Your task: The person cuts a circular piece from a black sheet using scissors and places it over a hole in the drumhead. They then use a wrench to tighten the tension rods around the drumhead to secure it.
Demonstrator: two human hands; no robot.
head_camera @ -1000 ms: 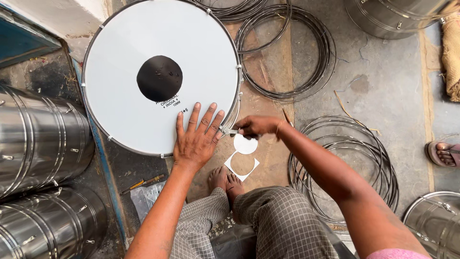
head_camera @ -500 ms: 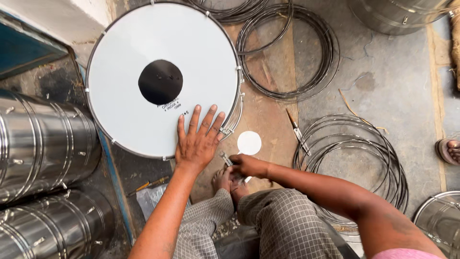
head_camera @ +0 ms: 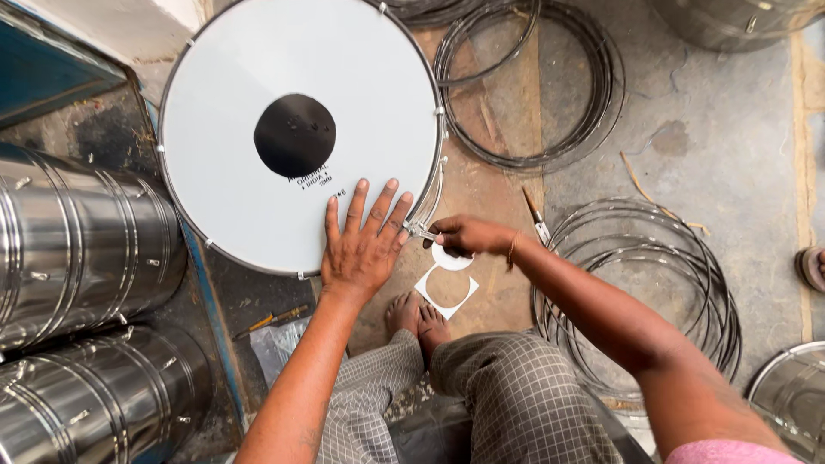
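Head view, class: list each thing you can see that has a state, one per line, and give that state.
drum: lying flat, white skin up, black round patch at its middle.
left hand: flat on the drum skin, fingers spread.
right hand: closed at the drum's rim on a small metal piece.
metal drum shells: lying on their sides, stacked.
wire hoops: piled flat on the floor.
white paper square: on the floor, round hole cut out.

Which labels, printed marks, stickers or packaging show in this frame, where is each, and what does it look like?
Black round patch: centre of the white drumhead.
Small dark print: just below the patch, a few short lines.
White round sticker: on the floor under the right hand.
White square backing sheet: beside the feet, round hole cut out.
Clear plastic bag: on the floor, near the left forearm.
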